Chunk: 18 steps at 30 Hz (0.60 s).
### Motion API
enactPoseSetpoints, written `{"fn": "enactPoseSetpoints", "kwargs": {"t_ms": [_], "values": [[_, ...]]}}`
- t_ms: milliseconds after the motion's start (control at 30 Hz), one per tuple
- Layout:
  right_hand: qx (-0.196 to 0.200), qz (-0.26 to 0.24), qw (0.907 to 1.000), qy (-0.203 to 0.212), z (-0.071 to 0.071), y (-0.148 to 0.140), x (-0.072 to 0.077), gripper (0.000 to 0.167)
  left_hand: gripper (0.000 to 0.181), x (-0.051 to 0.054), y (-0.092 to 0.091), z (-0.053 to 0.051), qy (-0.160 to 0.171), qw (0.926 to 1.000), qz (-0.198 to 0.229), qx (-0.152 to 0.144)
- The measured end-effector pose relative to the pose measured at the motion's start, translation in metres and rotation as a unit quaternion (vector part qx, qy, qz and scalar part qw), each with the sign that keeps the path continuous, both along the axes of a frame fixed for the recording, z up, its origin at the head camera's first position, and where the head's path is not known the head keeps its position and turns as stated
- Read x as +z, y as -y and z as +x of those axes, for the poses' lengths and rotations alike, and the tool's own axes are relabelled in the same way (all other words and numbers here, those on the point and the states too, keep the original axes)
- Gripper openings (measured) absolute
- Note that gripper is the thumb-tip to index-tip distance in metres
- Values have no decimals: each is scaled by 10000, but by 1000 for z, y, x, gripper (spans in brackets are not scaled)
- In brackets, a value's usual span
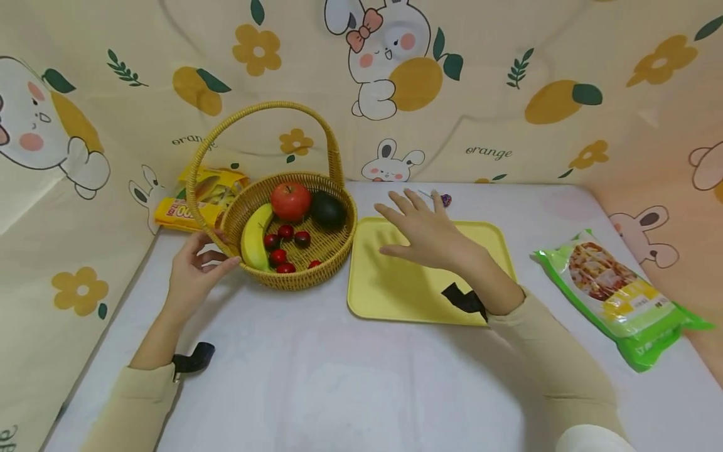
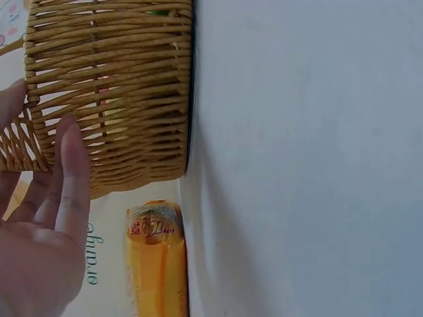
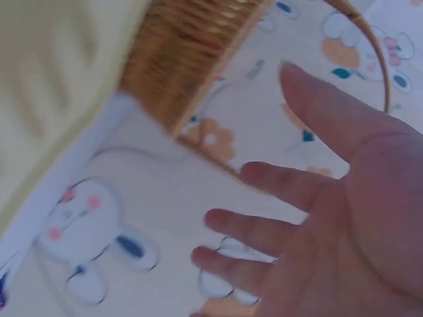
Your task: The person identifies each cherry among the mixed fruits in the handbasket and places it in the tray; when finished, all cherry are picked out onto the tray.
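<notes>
A wicker basket (image 1: 294, 280) with a tall hoop handle stands left of centre. Inside it lie a banana (image 1: 255, 238), a red apple (image 1: 290, 201), a dark green avocado (image 1: 328, 210) and several cherries (image 1: 285, 233). My left hand (image 1: 194, 270) grips the basket's left side where the handle meets the rim; the left wrist view shows its fingers against the woven wall (image 2: 125, 99). Over a yellow tray (image 1: 384, 301), my right hand (image 1: 432, 235) hovers with its fingers spread and holds nothing. The right wrist view shows that palm (image 3: 370, 218) apart from the basket (image 3: 178, 59).
A yellow snack packet (image 1: 192, 204) lies behind the basket at the left. Past the tray's far edge is a small wrapped lollipop (image 1: 446, 199). A green food bag (image 1: 621, 295) lies at the right. Printed cloth walls (image 1: 497, 56) enclose the white table (image 1: 339, 383).
</notes>
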State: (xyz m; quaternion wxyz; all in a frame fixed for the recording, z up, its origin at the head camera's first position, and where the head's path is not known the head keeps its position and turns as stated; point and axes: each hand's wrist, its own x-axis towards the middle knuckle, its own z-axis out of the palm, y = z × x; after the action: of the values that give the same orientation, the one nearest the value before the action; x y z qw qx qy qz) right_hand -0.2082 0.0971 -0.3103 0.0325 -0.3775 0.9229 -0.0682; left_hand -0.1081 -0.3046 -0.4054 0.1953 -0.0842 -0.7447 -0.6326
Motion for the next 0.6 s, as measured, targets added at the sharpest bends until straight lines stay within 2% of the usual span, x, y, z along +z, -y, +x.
{"fn": "enactPoseSetpoints", "kwargs": {"t_ms": [133,267,400,500,533,600], "values": [[660,-877,9939,140,-13,36,15,63,44,-3,1,-1,18,10000,56,20],[1223,-1646,9738,986,-30,70,26,54,44,-4,1,-2,-6,10000,86,7],[1583,-1612,9549,1928,-49,104,32,53,42,-5,1,-1,-62,10000,36,-18],[1952,-1422,9333,2659,-63,132,31,54,41,-6,2,-1,-42,10000,-78,24],[2045,-1412,9234,2926,-68,141,30,54,41,-6,1,-1,-16,9999,-115,53],[2239,-1330,9078,3287,-76,158,28,53,41,-7,1,-1,42,9998,-199,89]]}}
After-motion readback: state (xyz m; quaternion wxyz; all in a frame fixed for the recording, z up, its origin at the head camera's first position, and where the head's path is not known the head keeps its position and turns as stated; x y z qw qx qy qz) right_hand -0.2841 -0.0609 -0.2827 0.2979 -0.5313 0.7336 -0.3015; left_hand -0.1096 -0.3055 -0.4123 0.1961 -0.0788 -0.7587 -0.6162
